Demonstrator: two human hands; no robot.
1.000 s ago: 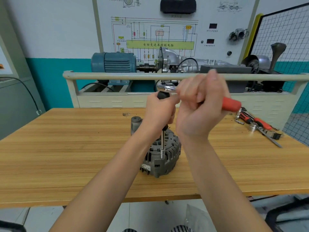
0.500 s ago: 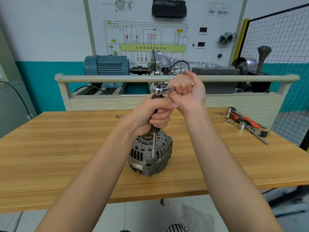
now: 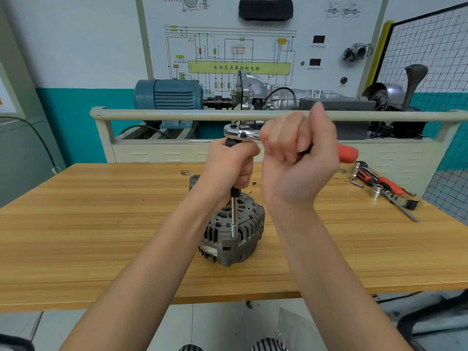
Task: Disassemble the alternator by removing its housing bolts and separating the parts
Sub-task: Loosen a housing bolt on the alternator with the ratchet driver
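Observation:
A grey finned alternator (image 3: 238,239) stands on the wooden table (image 3: 88,236), near its middle. A chrome extension bar with a socket (image 3: 233,224) rises upright from the housing's near rim. My left hand (image 3: 228,168) grips the bar's black upper section. On top sits the ratchet head (image 3: 238,131). My right hand (image 3: 298,158) is curled round the ratchet handle, whose red end (image 3: 347,153) sticks out to the right. The bolt under the socket is hidden.
Loose tools lie at the table's right: a red-handled tool (image 3: 382,183), a chrome socket (image 3: 377,192) and a metal blade (image 3: 402,209). A small grey part (image 3: 194,179) stands behind the alternator. A beige rail (image 3: 177,114) and a training rig with a blue motor (image 3: 168,93) stand behind the table.
My right hand swung the ratchet handle away from me half a second ago and back to the right now. My left hand has kept hold of the extension bar on the alternator.

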